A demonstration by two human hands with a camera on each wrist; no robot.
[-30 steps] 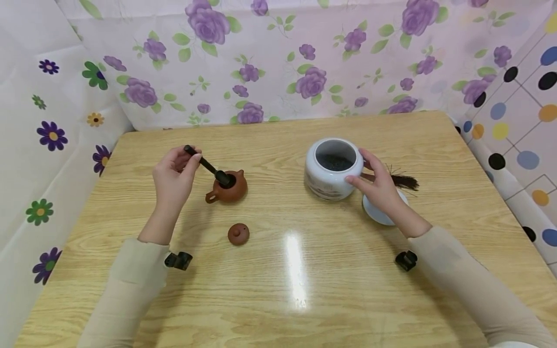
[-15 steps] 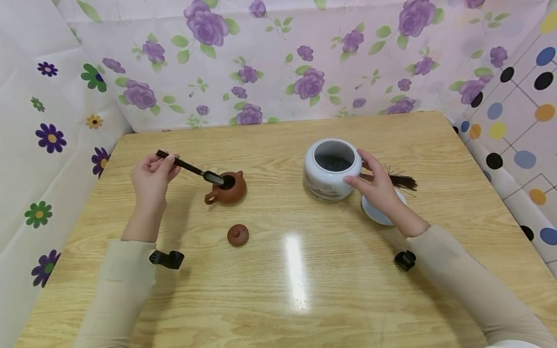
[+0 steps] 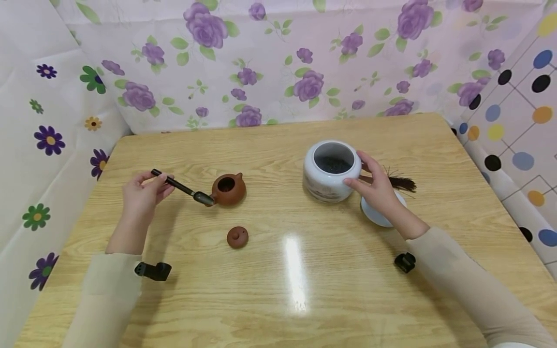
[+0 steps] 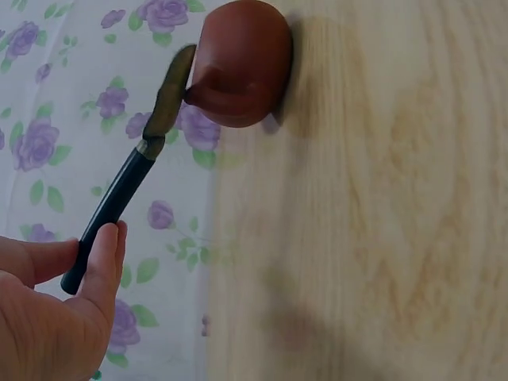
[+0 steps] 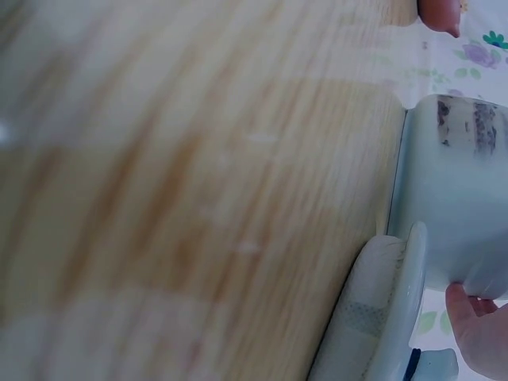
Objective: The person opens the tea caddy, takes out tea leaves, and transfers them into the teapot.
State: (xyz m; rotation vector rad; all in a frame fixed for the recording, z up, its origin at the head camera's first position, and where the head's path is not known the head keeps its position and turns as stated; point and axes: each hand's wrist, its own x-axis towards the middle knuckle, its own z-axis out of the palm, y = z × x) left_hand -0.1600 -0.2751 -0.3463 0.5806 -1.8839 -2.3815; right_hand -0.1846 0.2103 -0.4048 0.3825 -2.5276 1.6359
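My left hand [image 3: 141, 198] pinches the dark handle of a tea scoop [image 3: 176, 184] between thumb and fingers. The scoop's bowl overlaps the handle of a small brown clay teapot [image 3: 234, 195] in the head view. In the left wrist view the scoop [image 4: 167, 99] points up beside the teapot [image 4: 258, 55]. The teapot stands uncovered, dark inside. Its round lid [image 3: 237, 237] lies nearer on the table. My right hand [image 3: 377, 189] grips the right side of a white porcelain jar [image 3: 324, 183], thumb at the front. Dark loose contents lie in the jar.
A white jar lid [image 3: 375, 215] lies partly under my right forearm; the right wrist view shows its padded rim [image 5: 373, 294]. Behind my right hand lies a brush with dark bristles [image 3: 402, 183]. A floral sheet [image 3: 270, 67] stands along the wooden table's [image 3: 243, 290] back edge.
My left hand has moved left and toward me, drawing the scoop from the teapot's mouth out to beside its handle. My right hand stays on the jar.
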